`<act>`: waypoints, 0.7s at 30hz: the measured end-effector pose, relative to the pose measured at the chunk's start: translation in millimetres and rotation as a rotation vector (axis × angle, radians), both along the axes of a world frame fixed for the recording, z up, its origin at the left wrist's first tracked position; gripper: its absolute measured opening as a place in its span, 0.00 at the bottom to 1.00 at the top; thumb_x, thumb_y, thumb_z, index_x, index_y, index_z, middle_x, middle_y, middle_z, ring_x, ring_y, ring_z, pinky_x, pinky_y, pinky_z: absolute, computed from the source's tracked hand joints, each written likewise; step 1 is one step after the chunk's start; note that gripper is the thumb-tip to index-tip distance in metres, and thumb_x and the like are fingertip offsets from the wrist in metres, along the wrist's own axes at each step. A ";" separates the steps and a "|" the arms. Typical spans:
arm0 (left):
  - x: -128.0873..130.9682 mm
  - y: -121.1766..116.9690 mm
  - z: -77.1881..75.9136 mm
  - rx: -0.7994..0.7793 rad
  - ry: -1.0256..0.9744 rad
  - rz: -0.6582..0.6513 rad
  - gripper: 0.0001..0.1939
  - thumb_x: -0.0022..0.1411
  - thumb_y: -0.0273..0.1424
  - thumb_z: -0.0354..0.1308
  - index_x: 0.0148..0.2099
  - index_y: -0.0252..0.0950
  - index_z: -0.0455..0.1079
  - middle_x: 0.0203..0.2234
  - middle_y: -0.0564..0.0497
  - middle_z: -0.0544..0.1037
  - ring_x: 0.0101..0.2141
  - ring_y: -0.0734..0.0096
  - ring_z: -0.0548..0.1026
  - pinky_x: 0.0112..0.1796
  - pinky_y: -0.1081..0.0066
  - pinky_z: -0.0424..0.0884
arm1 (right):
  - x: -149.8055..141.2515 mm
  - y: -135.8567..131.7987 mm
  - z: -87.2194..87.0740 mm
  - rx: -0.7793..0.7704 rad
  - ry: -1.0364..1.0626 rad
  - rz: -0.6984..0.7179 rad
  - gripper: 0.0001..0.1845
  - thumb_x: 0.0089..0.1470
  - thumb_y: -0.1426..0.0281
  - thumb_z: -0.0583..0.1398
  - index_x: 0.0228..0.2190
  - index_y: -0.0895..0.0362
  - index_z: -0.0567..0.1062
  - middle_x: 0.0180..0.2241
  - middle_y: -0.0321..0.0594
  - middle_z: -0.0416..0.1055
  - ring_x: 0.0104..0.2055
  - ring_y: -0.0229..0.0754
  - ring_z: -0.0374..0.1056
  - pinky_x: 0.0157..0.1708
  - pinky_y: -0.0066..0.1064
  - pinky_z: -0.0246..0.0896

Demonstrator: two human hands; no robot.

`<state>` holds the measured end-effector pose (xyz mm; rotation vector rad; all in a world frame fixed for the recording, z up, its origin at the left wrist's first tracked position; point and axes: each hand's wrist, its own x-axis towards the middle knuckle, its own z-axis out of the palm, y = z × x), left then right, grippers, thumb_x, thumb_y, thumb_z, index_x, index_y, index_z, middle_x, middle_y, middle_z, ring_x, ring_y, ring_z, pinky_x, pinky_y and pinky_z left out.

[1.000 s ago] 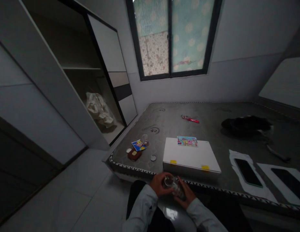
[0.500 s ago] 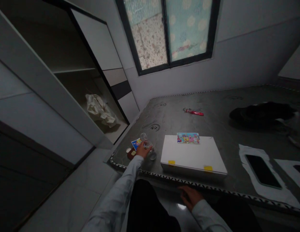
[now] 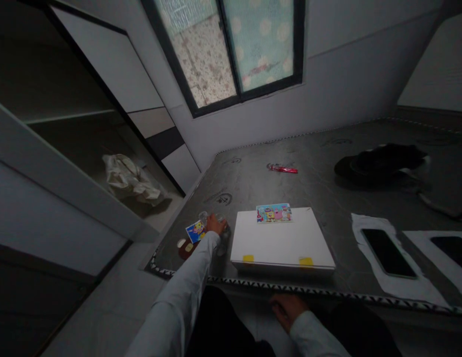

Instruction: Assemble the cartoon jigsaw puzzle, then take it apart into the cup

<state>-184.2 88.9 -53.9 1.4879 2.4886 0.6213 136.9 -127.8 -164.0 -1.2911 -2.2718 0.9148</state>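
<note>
My left hand [image 3: 216,224] reaches out to the near-left corner of the grey mattress [image 3: 327,193]. Its fingers are closed on a small clear glass jar [image 3: 204,217], set down among small things. Beside it lie a cartoon card [image 3: 195,231], a brown round case [image 3: 184,248] and a clear lid [image 3: 222,245]. My right hand [image 3: 286,308] rests low in front of the mattress edge, fingers loose, holding nothing. A flat white box [image 3: 283,240] with yellow tape tabs and a cartoon sticker [image 3: 274,212] lies just right of my left hand.
A red wrapper [image 3: 282,169] and a dark garment [image 3: 379,161] lie farther back. A phone [image 3: 387,253] lies on white paper [image 3: 402,285], with a second phone [image 3: 452,247] at the right. An open wardrobe at the left holds a crumpled cloth [image 3: 128,178].
Both hands held the glass jar in front of me; my left hand then carried it to the mattress's left corner. My right hand stayed low. The view swung left.
</note>
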 end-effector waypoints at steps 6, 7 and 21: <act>33.4 -22.8 19.1 0.188 0.109 -0.159 0.30 0.62 0.43 0.55 0.63 0.41 0.56 0.59 0.40 0.63 0.50 0.58 0.70 0.46 0.63 0.65 | -0.5 1.8 8.6 -0.049 -0.024 0.056 0.16 0.53 0.66 0.54 0.40 0.48 0.78 0.35 0.37 0.77 0.37 0.43 0.73 0.39 0.31 0.64; 45.6 -24.3 20.4 0.202 0.102 -0.222 0.25 0.64 0.42 0.54 0.61 0.42 0.59 0.56 0.43 0.66 0.49 0.61 0.71 0.46 0.64 0.64 | -0.7 1.6 10.0 -0.055 -0.032 0.045 0.15 0.52 0.66 0.55 0.39 0.48 0.79 0.35 0.37 0.77 0.37 0.43 0.73 0.39 0.31 0.64; 112.8 -12.9 16.6 -0.008 -0.093 -0.125 0.43 0.43 0.53 0.67 0.55 0.36 0.62 0.52 0.35 0.69 0.49 0.51 0.73 0.45 0.63 0.66 | 7.4 -14.3 -2.1 -0.083 -0.155 -0.035 0.15 0.49 0.69 0.57 0.38 0.48 0.80 0.37 0.37 0.78 0.41 0.46 0.74 0.40 0.31 0.66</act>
